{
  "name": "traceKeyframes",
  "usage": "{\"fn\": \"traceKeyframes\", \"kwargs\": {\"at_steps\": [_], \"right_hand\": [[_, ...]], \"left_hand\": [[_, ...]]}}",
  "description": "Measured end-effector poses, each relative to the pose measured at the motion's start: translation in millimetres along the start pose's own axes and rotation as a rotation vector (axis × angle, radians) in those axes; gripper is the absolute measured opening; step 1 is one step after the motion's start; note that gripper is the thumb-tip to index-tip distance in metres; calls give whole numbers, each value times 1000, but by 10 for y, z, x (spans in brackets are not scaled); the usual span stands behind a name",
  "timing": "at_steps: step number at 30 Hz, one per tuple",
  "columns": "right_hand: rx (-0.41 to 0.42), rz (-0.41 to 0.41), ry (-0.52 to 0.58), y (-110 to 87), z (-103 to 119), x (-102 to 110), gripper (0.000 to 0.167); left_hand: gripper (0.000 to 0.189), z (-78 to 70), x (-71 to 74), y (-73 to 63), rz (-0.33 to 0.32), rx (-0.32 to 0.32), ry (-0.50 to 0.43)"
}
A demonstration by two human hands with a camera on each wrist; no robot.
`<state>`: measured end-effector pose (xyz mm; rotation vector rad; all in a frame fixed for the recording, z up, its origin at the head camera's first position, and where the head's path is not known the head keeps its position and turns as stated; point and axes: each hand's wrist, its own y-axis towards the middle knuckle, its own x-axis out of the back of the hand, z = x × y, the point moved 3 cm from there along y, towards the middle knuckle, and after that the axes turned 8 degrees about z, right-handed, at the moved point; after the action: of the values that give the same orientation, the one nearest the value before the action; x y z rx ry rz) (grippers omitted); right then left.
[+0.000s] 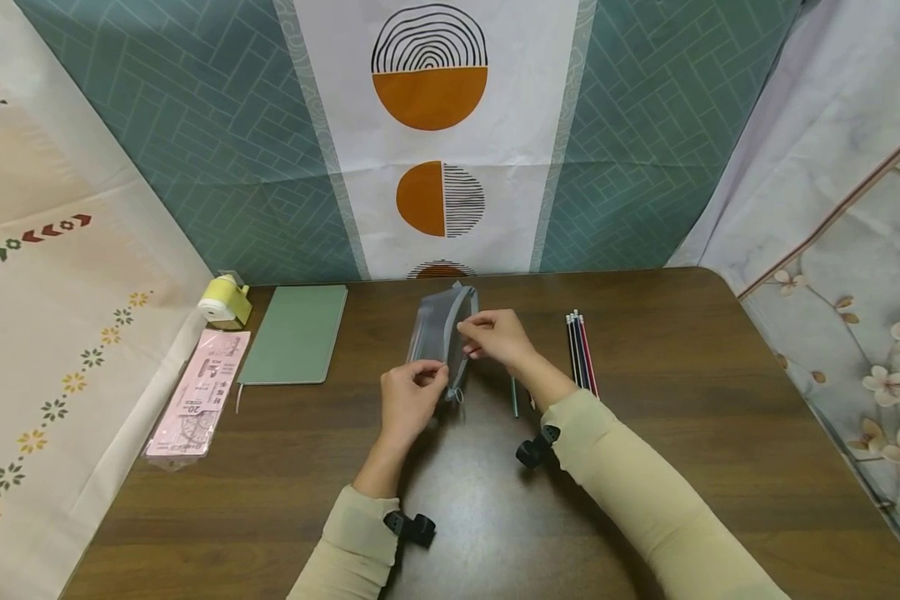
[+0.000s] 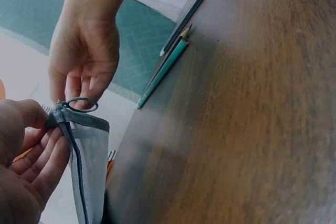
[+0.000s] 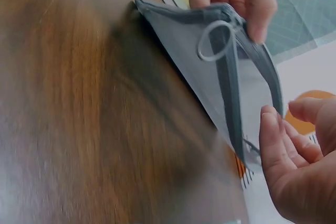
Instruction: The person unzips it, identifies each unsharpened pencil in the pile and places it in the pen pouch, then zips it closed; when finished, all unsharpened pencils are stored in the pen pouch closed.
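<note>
A grey zippered pouch (image 1: pixel 429 321) stands on the table with its zip undone and its mouth parted. My left hand (image 1: pixel 412 396) pinches the near end of the pouch, beside the round zip-pull ring (image 2: pixel 81 104). At the mouth is my right hand (image 1: pixel 498 337); in the right wrist view its thumb and fingertips (image 3: pixel 269 121) meet about one rim of the pouch, thumb slightly apart. A teal pencil (image 2: pixel 165 69) and a dark pencil (image 2: pixel 186 19) lie near the right forearm. The inside of the pouch is only partly visible.
Several pencils (image 1: pixel 581 350) lie bunched right of the right forearm. Leftward are a green notebook (image 1: pixel 296 333), a pink packet (image 1: pixel 198 392) and a yellow-and-white sharpener-like object (image 1: pixel 227 302). A patterned cloth (image 1: pixel 435 200) hangs behind the table's (image 1: pixel 682 375) back edge.
</note>
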<state>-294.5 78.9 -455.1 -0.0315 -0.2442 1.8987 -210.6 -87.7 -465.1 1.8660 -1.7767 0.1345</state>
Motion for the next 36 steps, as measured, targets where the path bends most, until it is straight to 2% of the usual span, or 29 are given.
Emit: {"fn": "traceKeyframes", "kwargs": {"at_steps": [10, 19, 24, 36], "right_hand": [[26, -90, 28, -113, -106, 300, 27], [48, -204, -61, -155, -268, 495, 24], [55, -230, -161, -165, -350, 556, 21], [124, -242, -539, -154, -431, 596, 19]], "left_hand": [[5, 17, 18, -8, -18, 12, 34], [5, 31, 32, 4, -24, 21, 43], [6, 41, 45, -3, -20, 31, 43], [5, 48, 48, -10, -24, 28, 42]]}}
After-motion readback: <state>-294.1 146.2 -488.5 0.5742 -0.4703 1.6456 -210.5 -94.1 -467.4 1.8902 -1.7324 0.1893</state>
